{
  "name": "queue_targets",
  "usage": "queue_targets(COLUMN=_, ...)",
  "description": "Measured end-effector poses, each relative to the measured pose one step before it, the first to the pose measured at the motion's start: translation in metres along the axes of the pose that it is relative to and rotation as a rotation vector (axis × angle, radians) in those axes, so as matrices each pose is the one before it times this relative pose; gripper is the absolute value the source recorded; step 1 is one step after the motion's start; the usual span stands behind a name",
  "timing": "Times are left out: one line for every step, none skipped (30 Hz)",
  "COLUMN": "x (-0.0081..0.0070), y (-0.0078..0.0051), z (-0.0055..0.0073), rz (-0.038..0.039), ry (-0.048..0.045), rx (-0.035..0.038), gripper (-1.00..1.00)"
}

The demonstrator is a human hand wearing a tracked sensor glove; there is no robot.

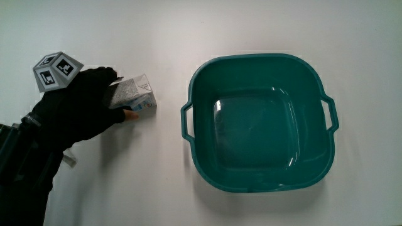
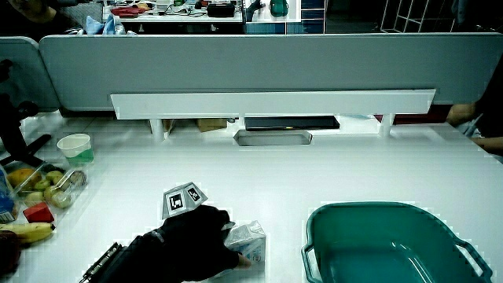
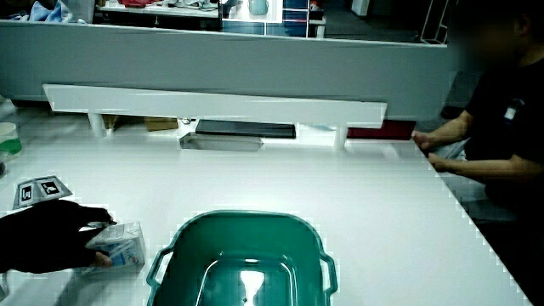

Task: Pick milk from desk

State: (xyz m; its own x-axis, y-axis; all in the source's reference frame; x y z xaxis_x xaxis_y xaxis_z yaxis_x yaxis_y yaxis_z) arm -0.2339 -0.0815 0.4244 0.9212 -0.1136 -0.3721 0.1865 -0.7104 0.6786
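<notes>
A small grey-and-white milk carton point(image 1: 135, 94) lies on the white table beside the teal basin point(image 1: 314, 94). The gloved hand point(image 1: 85, 107) is shut on the carton, fingers wrapped over its top and a thumb tip showing under its side. The patterned cube point(image 1: 56, 70) sits on the back of the hand. In both side views the carton point(image 2: 250, 241) point(image 3: 119, 247) rests on the table with the hand point(image 2: 192, 240) point(image 3: 47, 238) closed around it. The basin point(image 2: 440, 216) point(image 3: 246, 223) holds nothing.
A tray of fruit point(image 2: 39, 189) and a white cup point(image 2: 75, 148) stand at the table's edge, farther from the person than the hand. A white shelf point(image 2: 271, 102) and a grey tray point(image 2: 273, 137) run along the low partition.
</notes>
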Motion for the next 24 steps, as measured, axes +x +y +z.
queue_targets(x=-0.00010, y=-0.00034, z=0.00056, rz=0.00130, ry=-0.00603, rx=0.00025, gripper=0.39)
queue_targets(x=0.00095, y=-0.00070, z=0.00067, rz=0.00085, ry=0.00245, rx=0.00476, gripper=0.43)
queue_targets(x=-0.00070, y=0.00094, z=0.00003, rz=-0.00499, ry=0.00407, rx=0.00606, gripper=0.46)
queue_targets(x=-0.00054, y=0.00019, z=0.00030, rz=0.00101, ry=-0.00511, rx=0.00215, gripper=0.50)
queue_targets(x=0.00214, y=-0.00206, z=0.00136, rz=0.00653, ry=0.00734, rx=0.00338, gripper=0.54)
queue_targets(x=-0.00190, y=0.00170, z=-0.00063, rz=-0.00704, ry=0.00120, rx=0.00363, gripper=0.57)
queue_targets(x=0.00081, y=-0.00087, z=0.00046, rz=0.00038, ry=-0.00171, rx=0.00252, gripper=0.61)
queue_targets(x=-0.00024, y=0.00031, z=-0.00011, rz=-0.00410, ry=0.00221, rx=0.00272, gripper=0.64)
queue_targets(x=0.00121, y=-0.00120, z=0.00057, rz=0.00388, ry=0.00574, rx=0.00316, gripper=0.68)
queue_targets(x=-0.00039, y=0.00047, z=-0.00021, rz=-0.00352, ry=0.00284, rx=0.00362, gripper=0.71)
queue_targets(x=-0.00091, y=0.00080, z=-0.00027, rz=-0.00204, ry=0.00135, rx=-0.00019, gripper=0.75)
queue_targets(x=-0.00013, y=-0.00021, z=0.00017, rz=0.00317, ry=-0.00505, rx=0.00471, gripper=0.79)
queue_targets(x=0.00065, y=-0.00057, z=0.00044, rz=0.00023, ry=0.00361, rx=0.00186, gripper=0.82)
queue_targets(x=0.00031, y=-0.00042, z=0.00015, rz=-0.00378, ry=-0.00234, rx=0.00509, gripper=0.86)
queue_targets(x=-0.00148, y=0.00121, z=-0.00074, rz=-0.00721, ry=-0.00528, rx=-0.00159, gripper=0.89)
queue_targets(x=0.00106, y=-0.00122, z=0.00054, rz=0.00283, ry=-0.00205, rx=0.00099, gripper=0.93)
queue_targets(x=-0.00007, y=-0.00027, z=-0.00002, rz=-0.00043, ry=-0.00140, rx=0.00566, gripper=0.96)
queue_targets(x=-0.00077, y=0.00045, z=-0.00029, rz=-0.00494, ry=-0.00097, rx=0.00209, gripper=1.00)
queue_targets(x=-0.00052, y=0.00020, z=-0.00024, rz=-0.00806, ry=-0.00087, rx=0.00772, gripper=1.00)
queue_targets(x=0.00030, y=-0.00048, z=0.00008, rz=-0.00241, ry=-0.00027, rx=0.00424, gripper=1.00)
queue_targets(x=0.00139, y=-0.00144, z=0.00038, rz=-0.00038, ry=-0.00466, rx=0.00359, gripper=1.00)
queue_targets(x=-0.00218, y=0.00139, z=-0.00092, rz=-0.00712, ry=0.00672, rx=0.00761, gripper=1.00)
queue_targets(x=0.00025, y=-0.00096, z=0.00018, rz=-0.00269, ry=-0.01132, rx=0.00308, gripper=1.00)
queue_targets(x=-0.00081, y=0.00015, z=-0.00035, rz=-0.00671, ry=-0.00586, rx=0.00429, gripper=1.00)
